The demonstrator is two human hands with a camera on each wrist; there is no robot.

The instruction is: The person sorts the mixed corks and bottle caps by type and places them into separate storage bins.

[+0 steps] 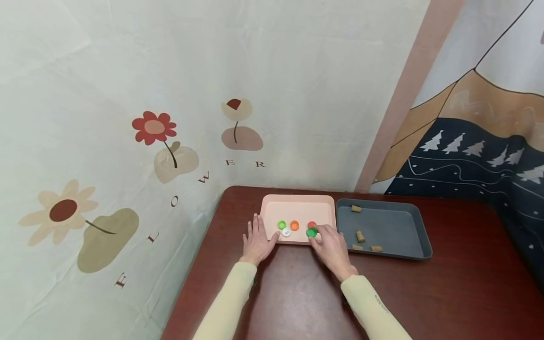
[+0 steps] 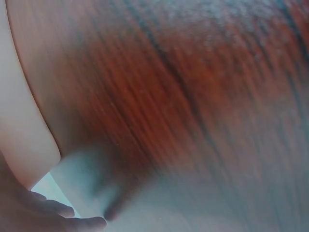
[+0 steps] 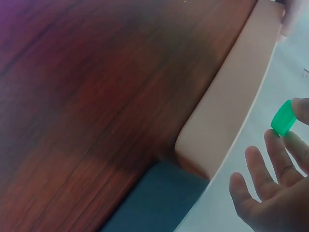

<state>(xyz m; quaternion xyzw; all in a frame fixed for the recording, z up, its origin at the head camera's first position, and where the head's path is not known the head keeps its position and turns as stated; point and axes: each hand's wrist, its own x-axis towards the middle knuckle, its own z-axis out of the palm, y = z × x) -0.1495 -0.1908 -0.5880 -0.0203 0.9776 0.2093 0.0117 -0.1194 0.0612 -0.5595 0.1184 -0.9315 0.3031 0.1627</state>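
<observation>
Between thumb and fingers my right hand (image 1: 332,250) pinches a green bottle cap (image 1: 311,232), held over the front right part of a pink tray (image 1: 297,199). The right wrist view shows the same green cap (image 3: 284,118) at the fingertips. My left hand (image 1: 258,242) rests at the tray's left front corner, fingers straight and thumb over the front rim. Inside the tray lie a light green cap (image 1: 282,225), a white cap (image 1: 286,232) and an orange cap (image 1: 294,225). A red cap (image 1: 312,224) sits just behind the green one, partly covered by it.
A dark grey tray (image 1: 399,231) stands right beside the pink one, with several corks in it, one cork (image 1: 356,208) near its back edge. Both trays are on a dark red wooden table (image 1: 284,293). A printed cloth wall (image 1: 306,94) rises behind.
</observation>
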